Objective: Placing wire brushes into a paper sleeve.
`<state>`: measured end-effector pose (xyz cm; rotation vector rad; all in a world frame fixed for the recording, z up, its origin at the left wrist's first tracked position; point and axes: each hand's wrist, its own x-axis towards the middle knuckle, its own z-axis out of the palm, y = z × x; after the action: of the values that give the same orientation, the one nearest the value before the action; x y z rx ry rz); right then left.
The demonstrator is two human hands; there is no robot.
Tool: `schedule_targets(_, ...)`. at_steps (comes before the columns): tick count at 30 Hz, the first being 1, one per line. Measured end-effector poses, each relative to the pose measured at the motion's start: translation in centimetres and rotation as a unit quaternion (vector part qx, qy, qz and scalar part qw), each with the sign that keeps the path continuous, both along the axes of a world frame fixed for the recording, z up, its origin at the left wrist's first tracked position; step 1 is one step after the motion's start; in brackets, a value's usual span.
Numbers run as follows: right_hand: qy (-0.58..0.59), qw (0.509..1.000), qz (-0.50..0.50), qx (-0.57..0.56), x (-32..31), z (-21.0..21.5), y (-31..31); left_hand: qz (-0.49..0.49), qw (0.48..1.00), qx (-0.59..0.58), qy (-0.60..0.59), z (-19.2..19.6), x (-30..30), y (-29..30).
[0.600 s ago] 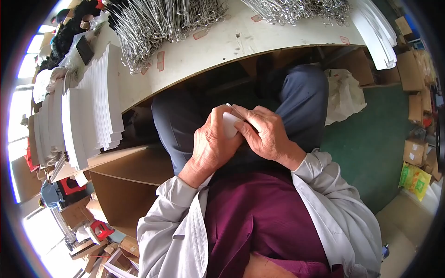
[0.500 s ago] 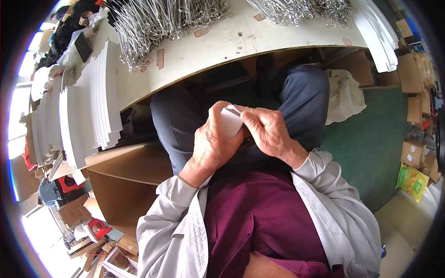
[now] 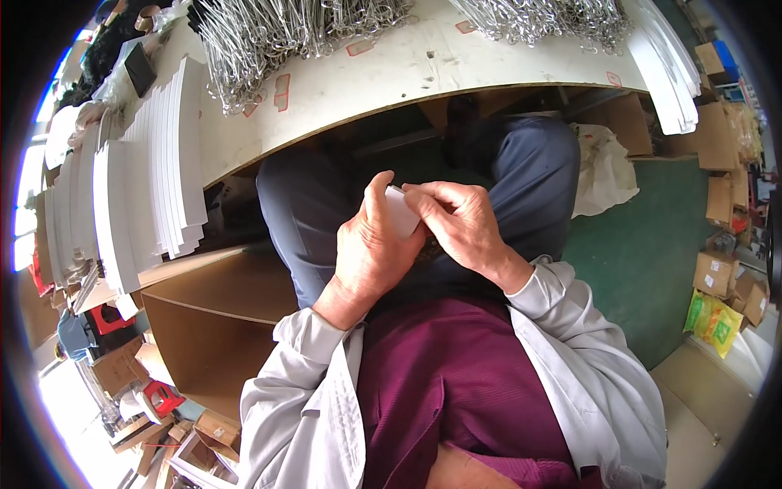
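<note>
Above my lap, my left hand (image 3: 373,240) is closed round a small white box (image 3: 401,213), its thumb along the near-left side. At the box's far end, the fingertips of my right hand (image 3: 464,224) pinch its top edge. The fingers of both hands hide much of the box, so its far side and whatever is inside cannot be made out.
A white table (image 3: 342,90) curves ahead, bearing bundles of metal wire hooks (image 3: 285,41). Stacks of long white card strips (image 3: 167,163) lie at the left, with more strips (image 3: 664,73) at the right. An open cardboard box (image 3: 216,326) stands by my left leg.
My right fingers have moved slightly left over the box's top end, where a raised flap showed before. The view has shifted a little.
</note>
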<state>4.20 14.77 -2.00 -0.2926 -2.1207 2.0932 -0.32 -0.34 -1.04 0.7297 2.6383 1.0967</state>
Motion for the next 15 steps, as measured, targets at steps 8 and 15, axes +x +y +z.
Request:
schedule_targets(8,-0.095,0.990,0.008,-0.100,0.3,-0.1,0.2,0.026,0.999,-0.004,-0.018,-0.1,0.1,0.2)
schedule_targets(15,-0.037,0.998,-0.020,-0.044,0.0,-1.0,-1.3,0.027,1.000,-0.012,-0.009,-0.8,0.5,0.0)
